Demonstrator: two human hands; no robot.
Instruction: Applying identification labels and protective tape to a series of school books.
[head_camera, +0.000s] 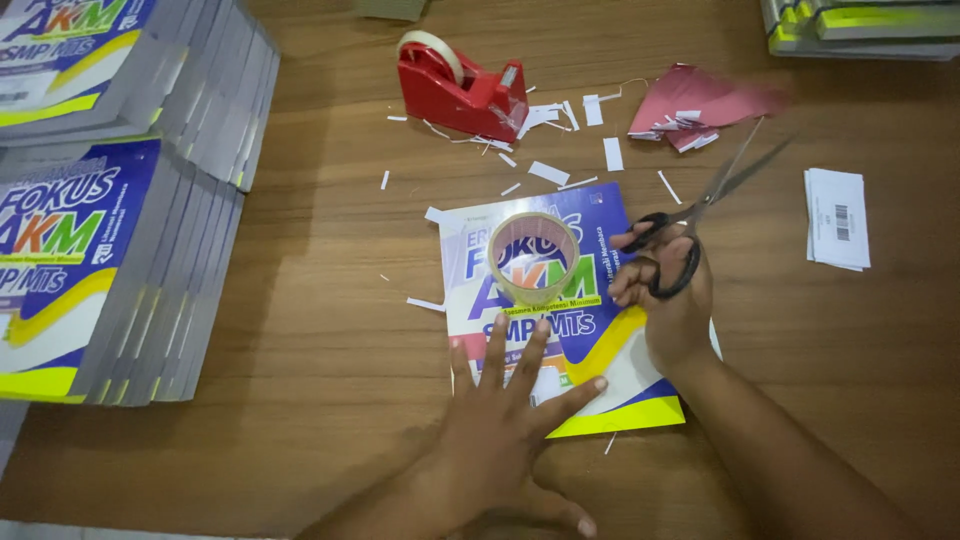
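A blue, white and yellow book (590, 330) lies flat on the wooden table (330, 330). My left hand (500, 420) presses flat on its lower cover, fingers spread. A roll of clear tape (533, 258) stands on the book just beyond those fingertips. My right hand (672, 300) grips black-handled scissors (700, 215) at the book's right edge, blades pointing up and right, slightly apart.
A red tape dispenser (460, 85) sits at the back, with white paper scraps (555, 130) strewn around it. Torn red paper (700, 105) lies at the back right, white label slips (838, 218) at right. Stacks of matching books (110, 260) fill the left side and the top right corner (860, 25).
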